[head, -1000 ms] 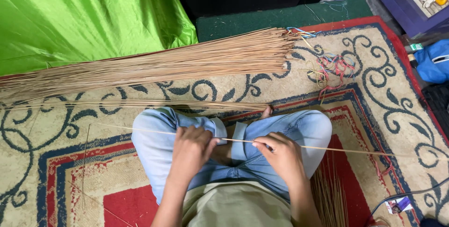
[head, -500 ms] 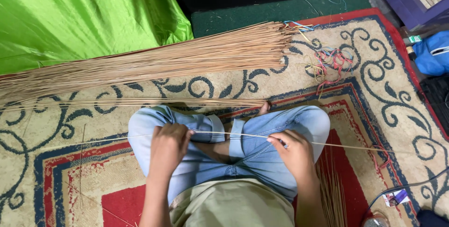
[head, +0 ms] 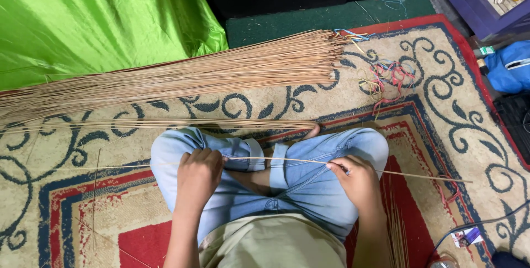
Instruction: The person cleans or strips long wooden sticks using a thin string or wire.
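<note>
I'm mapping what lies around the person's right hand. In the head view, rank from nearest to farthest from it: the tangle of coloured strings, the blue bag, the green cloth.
From the right hand:
1. Tangle of coloured strings, on the rug ahead of it.
2. Blue bag, at the right edge.
3. Green cloth, far top left.

A single thin, pale tan stick (head: pixel 276 160) stretches nearly level across the lap of the cross-legged person, above the blue jeans. It is straight and very slender; its left part reaches out over the carpet, and its right end runs on past the knee, sloping slightly downward.
</note>
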